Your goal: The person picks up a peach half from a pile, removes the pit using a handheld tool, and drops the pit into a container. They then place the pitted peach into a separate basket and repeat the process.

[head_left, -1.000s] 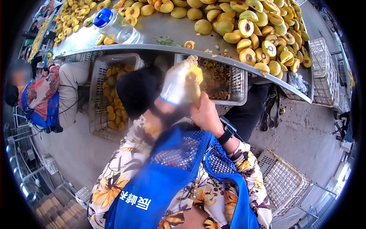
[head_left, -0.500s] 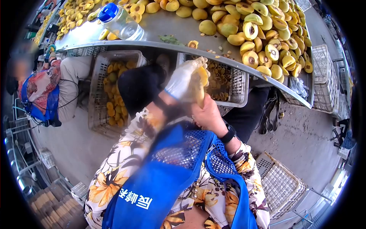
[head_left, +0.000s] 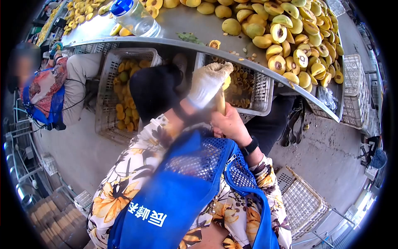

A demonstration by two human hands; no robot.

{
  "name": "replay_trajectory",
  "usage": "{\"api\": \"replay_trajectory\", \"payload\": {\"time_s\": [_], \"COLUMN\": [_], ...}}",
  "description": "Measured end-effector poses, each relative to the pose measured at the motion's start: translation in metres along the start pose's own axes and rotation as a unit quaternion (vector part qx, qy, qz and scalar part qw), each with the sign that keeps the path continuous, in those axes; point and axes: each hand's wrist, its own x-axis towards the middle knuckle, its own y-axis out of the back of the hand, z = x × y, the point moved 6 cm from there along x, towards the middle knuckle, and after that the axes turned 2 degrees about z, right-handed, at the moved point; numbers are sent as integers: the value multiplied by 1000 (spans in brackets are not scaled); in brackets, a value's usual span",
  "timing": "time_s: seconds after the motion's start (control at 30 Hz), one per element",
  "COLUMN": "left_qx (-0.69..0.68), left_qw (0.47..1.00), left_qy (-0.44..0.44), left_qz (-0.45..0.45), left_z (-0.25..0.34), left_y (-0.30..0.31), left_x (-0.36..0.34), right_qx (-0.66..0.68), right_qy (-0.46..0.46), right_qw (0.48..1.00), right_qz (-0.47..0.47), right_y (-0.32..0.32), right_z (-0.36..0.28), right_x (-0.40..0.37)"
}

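Two hands meet in front of one metal bench [head_left: 174,24], whose surface is smooth and grey. The left hand [head_left: 206,85], in a white knitted glove with soiled, rough fingertips, has its grip closed around one soft yellow fruit piece [head_left: 226,83], largely hidden by the fingers. The right hand [head_left: 233,123], bare, with one black wrist device [head_left: 251,145], has its grip wrapped around one pale, smooth, stick-like handle [head_left: 221,103], which points up at the fruit; its far end cannot be made out.

On the bench lie two heaps of yellow-green fruit halves, too many to count: a large right heap [head_left: 290,39] and a left heap [head_left: 85,12]. Between them are one clear plastic bottle with a blue lid [head_left: 143,23], one ragged green leaf [head_left: 190,37] and one small fruit scrap [head_left: 214,44] near the rim.

Two slatted plastic crates stand low by the bench: a left crate [head_left: 100,118] of orange-yellow fruit pieces and a right crate [head_left: 265,107] of darker, hollowed-looking ones, beneath the hands. One pale lattice crate [head_left: 304,203] sits on the floor. One seated person [head_left: 45,91] is at left.
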Motion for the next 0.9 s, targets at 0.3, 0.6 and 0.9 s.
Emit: {"api": "replay_trajectory", "payload": {"time_s": [0.3,0.6,0.9], "left_qx": [-462,-369,-363], "left_qw": [878,923,928], "left_qy": [23,0,7], "left_qz": [-125,-111,-86], "left_z": [-64,-51,-62], "left_y": [-26,-17,-20], "left_x": [29,22,33], "right_qx": [-15,129,22], "right_qy": [32,8,26], "right_qw": [999,988,998], "right_qz": [9,-89,-60], "right_y": [4,-4,2], "right_z": [16,14,21], "right_x": [11,3,10]}}
